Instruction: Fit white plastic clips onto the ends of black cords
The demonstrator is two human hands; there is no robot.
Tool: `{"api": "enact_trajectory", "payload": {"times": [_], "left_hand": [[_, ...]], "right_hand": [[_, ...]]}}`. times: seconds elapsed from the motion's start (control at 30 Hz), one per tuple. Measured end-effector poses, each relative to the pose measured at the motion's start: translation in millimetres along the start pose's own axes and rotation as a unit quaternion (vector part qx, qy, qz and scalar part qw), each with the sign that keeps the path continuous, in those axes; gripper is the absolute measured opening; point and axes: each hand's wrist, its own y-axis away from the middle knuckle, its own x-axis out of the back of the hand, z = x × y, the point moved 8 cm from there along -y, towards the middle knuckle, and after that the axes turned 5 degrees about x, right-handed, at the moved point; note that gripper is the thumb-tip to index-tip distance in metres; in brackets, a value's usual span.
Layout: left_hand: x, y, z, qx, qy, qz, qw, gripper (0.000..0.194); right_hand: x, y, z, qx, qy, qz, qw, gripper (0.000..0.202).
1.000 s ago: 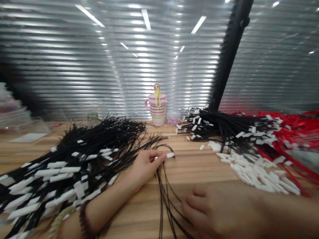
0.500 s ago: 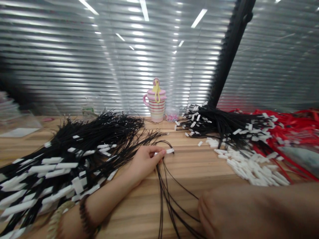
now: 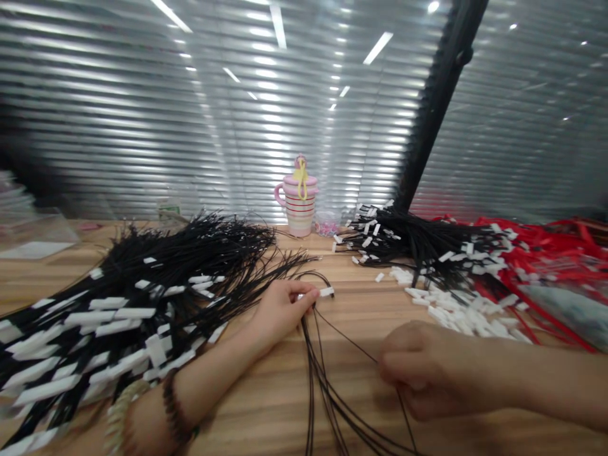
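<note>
My left hand (image 3: 287,307) is closed in a pinch over the wooden table, its thumb and fingertips on several thin black cords (image 3: 311,364). A small white plastic piece (image 3: 327,291) sticks out just past the thumb, with a cord end beside it. One cord runs fairly straight from there to my right hand (image 3: 422,367), whose curled fingers hold it; its tail hangs below that hand. Other cords curve down toward the table's near edge. The exact grip inside each hand is hidden by the fingers.
A large pile of black cords with white pieces (image 3: 109,316) lies left. Another cord bundle (image 3: 418,244) is at the back right, near loose white pieces (image 3: 460,310) and red straps (image 3: 551,259). A striped pink cup (image 3: 301,206) stands by a small clear tub (image 3: 327,225).
My right hand has moved up and farther from me, and a cord tail now shows beneath it. My left hand has stayed almost in place, still pinching. The view has shifted slightly.
</note>
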Motion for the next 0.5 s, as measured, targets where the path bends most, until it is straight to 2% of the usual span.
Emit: {"api": "enact_trajectory", "payload": {"times": [0.07,0.17,0.23,0.33,0.4,0.5], "left_hand": [[2.5,-1,-3,0.019,0.017,0.007,1.0,0.035],[5.1,-3,-5,0.045,0.076,0.011,0.996,0.033],[6.7,-4,-6,0.062,0.122,0.019,0.99,0.03],[8.1,-5,-6,0.083,0.166,0.033,0.982,0.028],[7.5,-5,-6,0.091,0.174,0.033,0.98,0.027],[7.2,-5,-7,0.095,0.188,0.029,0.977,0.026]], "right_hand": [[17,11,19,-0.104,-0.127,0.131,0.978,0.013],[29,33,40,-0.186,-0.276,0.277,0.902,0.012],[31,51,57,-0.24,-0.361,0.356,0.828,0.016],[31,82,79,-0.314,-0.447,0.467,0.695,0.02],[38,91,86,-0.316,-0.475,0.512,0.642,0.018],[59,80,89,-0.249,-0.516,0.539,0.617,0.016]]}}
